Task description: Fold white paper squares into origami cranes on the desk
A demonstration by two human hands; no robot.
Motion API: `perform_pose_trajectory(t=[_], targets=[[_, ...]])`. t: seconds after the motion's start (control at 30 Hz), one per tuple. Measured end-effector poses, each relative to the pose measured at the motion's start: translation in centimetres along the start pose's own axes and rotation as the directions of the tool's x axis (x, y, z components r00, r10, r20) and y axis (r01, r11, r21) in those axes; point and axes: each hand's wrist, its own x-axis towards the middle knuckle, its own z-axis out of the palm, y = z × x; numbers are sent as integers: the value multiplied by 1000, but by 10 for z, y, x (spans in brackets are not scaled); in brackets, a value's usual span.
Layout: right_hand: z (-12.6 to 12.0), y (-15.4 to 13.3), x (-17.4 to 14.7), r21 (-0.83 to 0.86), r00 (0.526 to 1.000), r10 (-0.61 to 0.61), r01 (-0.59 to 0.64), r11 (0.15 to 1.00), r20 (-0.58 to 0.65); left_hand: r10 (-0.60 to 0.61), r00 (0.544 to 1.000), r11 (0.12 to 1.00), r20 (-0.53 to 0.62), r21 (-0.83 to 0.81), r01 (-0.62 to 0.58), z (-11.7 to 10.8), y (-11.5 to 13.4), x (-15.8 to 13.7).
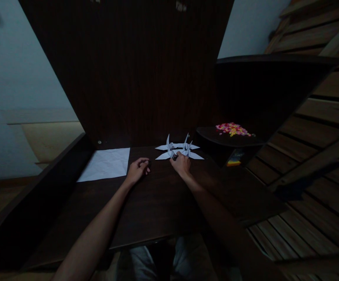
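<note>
Folded paper figures (186, 147), white, sit on the dark counter (154, 207) near its back edge, about mid-view; take them as clock centre. Grouped close, wings pointing out toward 9 and 3 o'clock, thin spikes standing up; exact count unclear, parts overlap.

Both hands in view. Right hand (181, 162) at 6 o'clock, up against the near side of the group, back of hand showing, fingers bent forward among the nearest folds. Fingertips mostly hidden; can't tell if it pinches paper or only touches. Right forearm comes in from 5 o'clock.

Left hand (139, 168) at 8 o'clock, apart from the figures, low over the counter, fingers loosely curled, about half closed. Dark patch at its fingertips; too dim to tell if anything's held. Forearm comes in from 7.

White sheet (106, 164) lies flat at 9 o'clock, creased, right edge near the left hand. Shelf (206, 134) at 2 o'clock carries a spread of small pink, red and yellow pieces (234, 129). Yellow-orange item (234, 161) below that shelf, roughly 3 o'clock; type unclear. Dark upright panel (140, 78) at 12, wooden slats (333, 117) farther out past 2. Lighting dim.
</note>
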Motion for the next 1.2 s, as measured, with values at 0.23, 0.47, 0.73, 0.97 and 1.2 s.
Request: perform_pose_trajectory(t=[0.23,0.47,0.73,0.97,1.2], targets=[[3,3,3,32,1000,-23,22,999,17,3,1000,999,2,49,-3,-1,1,-1],[-1,4,0,34,999,18,-20,999,45,26,1000,997,7,72,-26,0,0,-1],[-11,6,-11,-35,986,34,-28,999,162,129,991,944,-45,312,-109,-3,-4,-3],[-14,-2,-17,-102,982,-49,68,992,182,338,940,460,-54,880,-115,-14,7,-13],[-19,-7,-26,-128,966,-105,138,982,234,310,913,257,-264,948,186,-27,18,-18]])
